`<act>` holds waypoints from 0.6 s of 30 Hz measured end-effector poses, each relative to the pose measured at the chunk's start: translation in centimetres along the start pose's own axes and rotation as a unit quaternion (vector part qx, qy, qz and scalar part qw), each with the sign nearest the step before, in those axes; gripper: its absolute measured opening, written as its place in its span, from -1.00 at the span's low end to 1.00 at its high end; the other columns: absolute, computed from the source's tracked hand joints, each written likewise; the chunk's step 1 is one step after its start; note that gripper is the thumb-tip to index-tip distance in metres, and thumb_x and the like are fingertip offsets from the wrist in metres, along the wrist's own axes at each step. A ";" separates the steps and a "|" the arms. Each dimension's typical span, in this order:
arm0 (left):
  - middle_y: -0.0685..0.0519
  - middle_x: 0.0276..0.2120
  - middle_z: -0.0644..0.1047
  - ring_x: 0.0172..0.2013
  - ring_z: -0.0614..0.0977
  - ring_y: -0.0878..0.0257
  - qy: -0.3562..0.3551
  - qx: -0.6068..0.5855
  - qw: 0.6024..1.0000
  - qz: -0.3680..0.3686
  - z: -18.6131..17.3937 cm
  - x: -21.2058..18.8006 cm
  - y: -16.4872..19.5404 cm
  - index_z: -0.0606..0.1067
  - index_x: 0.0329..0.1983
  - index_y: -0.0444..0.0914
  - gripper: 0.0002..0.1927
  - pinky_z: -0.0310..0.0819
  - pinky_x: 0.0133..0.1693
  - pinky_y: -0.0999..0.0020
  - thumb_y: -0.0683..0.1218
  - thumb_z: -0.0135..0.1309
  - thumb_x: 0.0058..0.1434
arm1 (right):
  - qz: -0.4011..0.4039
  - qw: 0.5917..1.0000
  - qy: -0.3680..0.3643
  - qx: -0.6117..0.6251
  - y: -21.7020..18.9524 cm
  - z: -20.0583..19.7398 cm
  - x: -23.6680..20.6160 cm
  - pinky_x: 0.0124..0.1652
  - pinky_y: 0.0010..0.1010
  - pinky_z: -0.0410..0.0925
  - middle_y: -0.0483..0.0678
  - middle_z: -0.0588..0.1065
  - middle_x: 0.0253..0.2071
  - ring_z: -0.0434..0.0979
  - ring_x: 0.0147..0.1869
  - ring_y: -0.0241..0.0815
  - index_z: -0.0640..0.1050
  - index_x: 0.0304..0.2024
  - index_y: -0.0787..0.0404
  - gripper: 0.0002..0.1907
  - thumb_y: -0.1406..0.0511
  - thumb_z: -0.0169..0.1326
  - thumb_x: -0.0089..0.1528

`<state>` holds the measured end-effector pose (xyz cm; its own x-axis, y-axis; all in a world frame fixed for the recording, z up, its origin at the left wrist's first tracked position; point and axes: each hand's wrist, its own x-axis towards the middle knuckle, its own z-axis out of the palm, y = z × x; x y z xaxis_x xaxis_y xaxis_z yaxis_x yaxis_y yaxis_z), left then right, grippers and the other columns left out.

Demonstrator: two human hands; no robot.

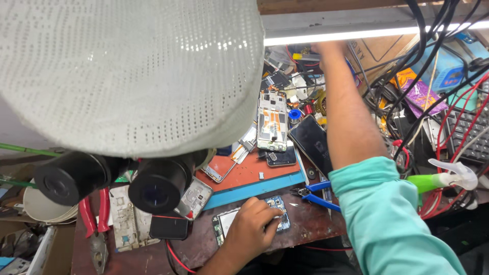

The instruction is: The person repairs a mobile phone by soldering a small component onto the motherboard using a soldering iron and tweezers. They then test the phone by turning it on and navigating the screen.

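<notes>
The left hand (pixel 253 225) covers most of the phone (pixel 277 214). The right hand (pixel 326 48) is blurry, its fingers lost in clutter.

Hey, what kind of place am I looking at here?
Most likely a phone repair bench. An opened phone with its circuit board bared lies on an orange and blue work mat, black microscope eyepieces stand close by, and the left hand rests on another stripped phone.

1 head-worn view looks steeply down, close over a cluttered workbench (pixel 305 224), partly blocked by a microscope (pixel 153 186).
</notes>
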<state>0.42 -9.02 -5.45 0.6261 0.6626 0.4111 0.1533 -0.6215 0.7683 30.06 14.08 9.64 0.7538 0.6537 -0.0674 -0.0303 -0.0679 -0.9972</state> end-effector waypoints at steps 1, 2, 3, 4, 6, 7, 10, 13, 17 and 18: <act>0.01 -0.41 0.52 -0.30 0.52 0.05 -0.001 0.000 1.000 -0.002 0.0 0.0 0.0 0.61 -0.25 -0.25 -0.81 0.44 -0.24 0.19 -0.24 0.31 0.06 | 0.013 1.000 0.004 0.018 0.0 0.2 0.1 -0.31 -0.41 0.52 -0.15 0.62 -0.25 0.66 -0.27 -0.28 0.53 -0.06 0.14 -0.75 0.26 0.12 0.21; 0.01 -0.41 0.52 -0.31 0.52 0.05 -0.002 0.000 1.000 -0.003 0.0 0.0 0.0 0.61 -0.25 -0.25 -0.81 0.44 -0.24 0.19 -0.23 0.31 0.06 | 0.027 0.999 0.009 0.037 0.2 0.3 0.1 -0.32 -0.42 0.53 -0.20 0.61 -0.24 0.65 -0.26 -0.32 0.51 -0.05 0.08 -0.74 0.23 0.10 0.21; 0.01 -0.41 0.52 -0.31 0.52 0.05 0.001 0.003 1.000 0.002 -0.1 0.2 -0.1 0.61 -0.25 -0.24 -0.81 0.44 -0.24 0.19 -0.23 0.31 0.05 | 0.041 0.998 0.013 0.054 0.4 0.5 0.1 -0.32 -0.42 0.54 -0.25 0.60 -0.24 0.65 -0.25 -0.35 0.49 -0.03 0.01 -0.74 0.20 0.08 0.22; 0.00 -0.42 0.52 -0.31 0.51 0.04 0.003 0.004 1.000 0.005 -0.1 0.3 -0.1 0.61 -0.25 -0.24 -0.81 0.44 -0.24 0.18 -0.23 0.31 0.05 | 0.046 0.997 -0.011 0.054 0.6 0.8 0.1 -0.32 -0.44 0.51 -0.20 0.59 -0.23 0.61 -0.26 -0.31 0.50 -0.02 0.02 -0.72 0.19 0.12 0.22; 0.00 -0.44 0.51 -0.32 0.51 0.04 -0.002 0.000 1.000 -0.004 -0.2 0.1 0.1 0.61 -0.25 -0.23 -0.81 0.43 -0.26 0.17 -0.22 0.32 0.04 | 0.064 0.995 -0.051 0.051 1.3 0.9 -0.3 -0.31 -0.47 0.45 -0.09 0.57 -0.22 0.53 -0.29 -0.23 0.50 0.00 0.04 -0.67 0.17 0.19 0.22; 0.00 -0.46 0.51 -0.34 0.52 0.04 -0.004 0.000 1.000 -0.011 -0.2 0.2 0.0 0.62 -0.25 -0.23 -0.80 0.43 -0.28 0.17 -0.21 0.32 0.03 | 0.025 0.996 -0.076 0.050 1.8 0.7 -0.9 -0.31 -0.43 0.41 -0.03 0.56 -0.17 0.50 -0.26 -0.21 0.54 0.03 0.13 -0.65 0.18 0.24 0.23; 0.02 -0.50 0.50 -0.38 0.52 0.06 -0.008 0.003 1.000 -0.020 -0.2 0.6 0.0 0.61 -0.25 -0.23 -0.80 0.42 -0.31 0.17 -0.20 0.31 0.02 | -0.130 0.981 -0.146 0.019 2.9 -0.4 -3.7 -0.14 -0.43 0.39 0.09 0.52 0.03 0.49 -0.05 -0.23 0.56 0.17 0.28 -0.52 0.19 0.33 0.28; 0.02 -0.54 0.49 -0.43 0.52 0.07 -0.002 0.017 0.999 -0.044 0.3 1.2 0.5 0.62 -0.21 -0.22 -0.76 0.41 -0.34 0.16 -0.21 0.26 0.01 | -0.340 0.922 -0.160 -0.091 3.8 -4.8 -9.5 0.05 -0.43 0.51 0.09 0.48 0.19 0.55 0.08 -0.24 0.31 0.39 0.36 -0.30 0.23 0.31 0.31; -0.02 -0.57 0.51 -0.44 0.55 0.03 0.006 0.080 0.989 -0.124 2.0 2.0 1.8 0.65 -0.18 -0.20 -0.69 0.44 -0.34 0.11 -0.22 0.14 -0.03 | -0.358 0.908 -0.193 -0.098 5.5 -12.6 -18.5 0.10 -0.47 0.53 0.08 0.53 0.21 0.61 0.19 -0.26 0.52 0.14 0.36 -0.65 0.37 0.26 0.34; -0.03 -0.53 0.53 -0.41 0.57 0.01 0.030 0.098 0.988 -0.119 2.7 2.3 2.1 0.64 -0.17 -0.20 -0.69 0.46 -0.32 0.09 -0.21 0.13 -0.03 | -0.312 0.928 -0.180 -0.097 6.2 -13.9 -20.3 0.03 -0.51 0.51 0.04 0.57 0.05 0.61 0.06 -0.31 0.55 0.13 0.36 -0.66 0.38 0.26 0.32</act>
<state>4.27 -9.95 -4.23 0.5091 0.8196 0.2629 0.4389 -0.5099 0.7398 23.68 -10.08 5.21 0.3155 0.8189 0.4795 0.4827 0.2965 -0.8240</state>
